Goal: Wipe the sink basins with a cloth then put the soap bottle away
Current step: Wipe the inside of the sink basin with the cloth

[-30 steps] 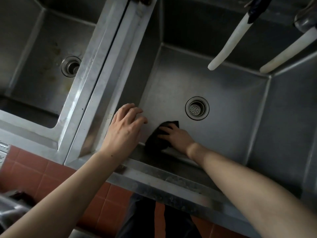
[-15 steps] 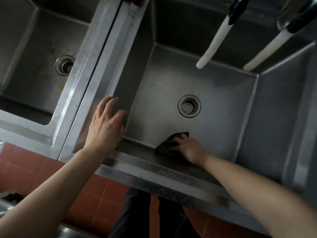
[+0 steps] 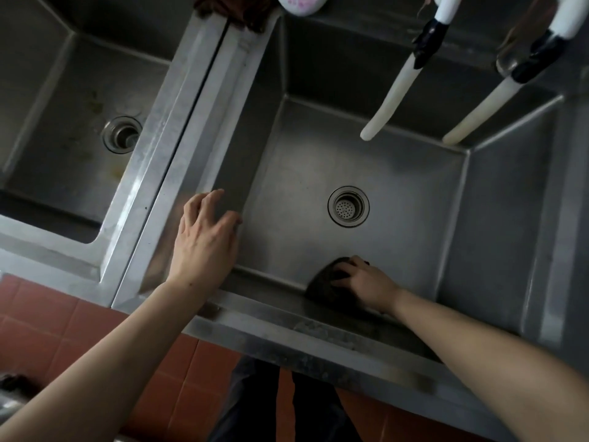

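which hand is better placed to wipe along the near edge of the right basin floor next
Right. The right hand already presses the dark cloth onto the right basin floor at its near wall. The left hand holds nothing, fingers spread over the rim at the basin's left wall.

Dark crumpled cloth [image 3: 328, 282]: was dragged rightward along the basin floor's near edge by the right hand [image 3: 369, 287].
Left hand [image 3: 205, 240]: was shifted slightly.

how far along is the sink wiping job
Nothing looks finished. In hand: the right hand presses the dark cloth along the near edge of the right basin; the left hand rests on its rim. Left: the stained left basin and the soap bottle, at the back.
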Demonstrator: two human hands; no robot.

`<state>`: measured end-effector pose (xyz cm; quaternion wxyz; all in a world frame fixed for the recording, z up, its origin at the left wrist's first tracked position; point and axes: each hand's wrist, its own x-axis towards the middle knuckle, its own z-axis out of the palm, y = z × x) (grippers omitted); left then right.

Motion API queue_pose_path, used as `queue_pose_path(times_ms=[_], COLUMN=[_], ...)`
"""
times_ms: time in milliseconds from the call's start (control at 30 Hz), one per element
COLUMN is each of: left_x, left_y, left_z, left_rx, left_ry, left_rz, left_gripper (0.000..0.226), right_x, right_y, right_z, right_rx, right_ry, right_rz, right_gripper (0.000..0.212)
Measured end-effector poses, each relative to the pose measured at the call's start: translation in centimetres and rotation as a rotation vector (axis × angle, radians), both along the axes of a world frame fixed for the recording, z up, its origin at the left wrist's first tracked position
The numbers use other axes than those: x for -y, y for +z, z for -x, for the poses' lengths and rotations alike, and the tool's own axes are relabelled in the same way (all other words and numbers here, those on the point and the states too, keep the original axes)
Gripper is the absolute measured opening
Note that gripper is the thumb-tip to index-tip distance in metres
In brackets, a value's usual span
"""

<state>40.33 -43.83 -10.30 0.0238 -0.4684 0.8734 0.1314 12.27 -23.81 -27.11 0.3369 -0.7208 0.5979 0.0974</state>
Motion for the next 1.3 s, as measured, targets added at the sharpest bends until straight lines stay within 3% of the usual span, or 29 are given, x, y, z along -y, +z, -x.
queue_pose_path(times_ms=[233,500,833,1100,1300], left_x=[0.6,1.0,0.3,-2.4,-1.6], left_y=[0.1,0.8,4.5,10.3,12.8], left_z=[-0.6,-1.2,-1.1,-4.5,-8.6], left_rx=[-0.074,-0.105,-0.178,-0.239,-0.277], left_ry=[-0.007,0.021,0.141,0.313,0.326], left_rz=[-0.009,-0.033,-0.077,-0.102,-0.137], left_gripper=[0.03,0.034,0.034,0.036,0.036], right_x=[8.9,11.7,10.2,9.7,10.5], right_y=[-0.8,2.0,12.0,22.0,26.4], right_z=[-7.2,-9.4,-4.8,-6.7,-11.9], right_rx=[0.079,0.188,0.267,0.331,0.329], right_ry=[0.045,-0.182,-0.625,-0.705,-0.732], right_rz=[-0.004,0.067,0.407,0.591,0.642], right_gripper=[0.039,0.038,0.036,0.03,0.032])
